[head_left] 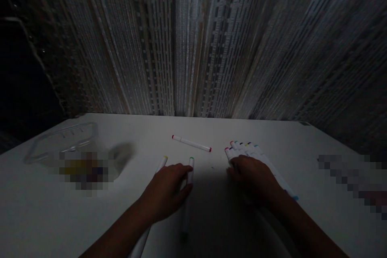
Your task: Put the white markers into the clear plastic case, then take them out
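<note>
My left hand (165, 193) pinches a white marker with green ends (190, 176) between thumb and fingers; the marker lies nearly lengthwise toward me. Under that hand and forearm runs another white marker with a yellow end (161, 164), partly covered. My right hand (255, 175) has its fingers curled over the near left side of a row of white markers (273, 171) with coloured ends, lying slanted side by side. Its fingertips are in shadow, at a marker with a red end (229, 153). A lone marker with red ends (193, 144) lies farther back, between both hands.
A clear plastic container (62, 141) stands on the left of the white table (145, 129), its contents pixelated. Another pixelated item (353, 181) lies at the right. Behind the table's far edge hangs a striped string curtain (193, 48). The light is dim.
</note>
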`<state>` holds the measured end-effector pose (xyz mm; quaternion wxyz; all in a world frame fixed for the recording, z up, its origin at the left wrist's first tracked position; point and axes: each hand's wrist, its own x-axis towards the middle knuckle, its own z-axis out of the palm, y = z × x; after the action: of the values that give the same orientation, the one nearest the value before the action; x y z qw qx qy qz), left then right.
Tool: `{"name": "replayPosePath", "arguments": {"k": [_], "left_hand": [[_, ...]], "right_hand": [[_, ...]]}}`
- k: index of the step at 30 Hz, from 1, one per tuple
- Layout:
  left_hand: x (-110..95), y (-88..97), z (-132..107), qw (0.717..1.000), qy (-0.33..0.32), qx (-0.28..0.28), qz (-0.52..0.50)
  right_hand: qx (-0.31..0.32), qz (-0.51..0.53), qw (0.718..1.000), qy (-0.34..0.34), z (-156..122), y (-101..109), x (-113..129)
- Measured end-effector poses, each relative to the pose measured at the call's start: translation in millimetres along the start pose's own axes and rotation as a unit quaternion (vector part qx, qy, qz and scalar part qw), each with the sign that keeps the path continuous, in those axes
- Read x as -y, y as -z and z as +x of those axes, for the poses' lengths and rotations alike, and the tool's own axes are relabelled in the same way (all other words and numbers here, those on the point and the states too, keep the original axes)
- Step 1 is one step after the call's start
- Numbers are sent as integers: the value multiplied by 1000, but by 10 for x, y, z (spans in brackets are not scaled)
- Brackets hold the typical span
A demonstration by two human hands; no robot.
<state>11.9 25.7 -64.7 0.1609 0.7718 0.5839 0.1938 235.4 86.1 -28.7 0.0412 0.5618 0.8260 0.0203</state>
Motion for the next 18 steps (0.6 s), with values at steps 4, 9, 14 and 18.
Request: {"name": "replayPosePath", "arguments": {"k": [4, 9, 14, 18], "left_hand": [[-9, 4, -3, 1000, -8, -4, -3], [-17, 12, -11, 1000, -5, -5, -6], [-10, -5, -9, 1000, -8, -9, -8], [0, -7, -7, 1000, -11, -9, -9]], "right_hand": [[6, 11, 1000, 4, 11, -5, -1], [4, 18, 1000, 5, 5, 13, 6], [8, 9, 1000, 1, -3, 12, 3], [-7, 16, 1000, 6, -5, -3, 3]]}}
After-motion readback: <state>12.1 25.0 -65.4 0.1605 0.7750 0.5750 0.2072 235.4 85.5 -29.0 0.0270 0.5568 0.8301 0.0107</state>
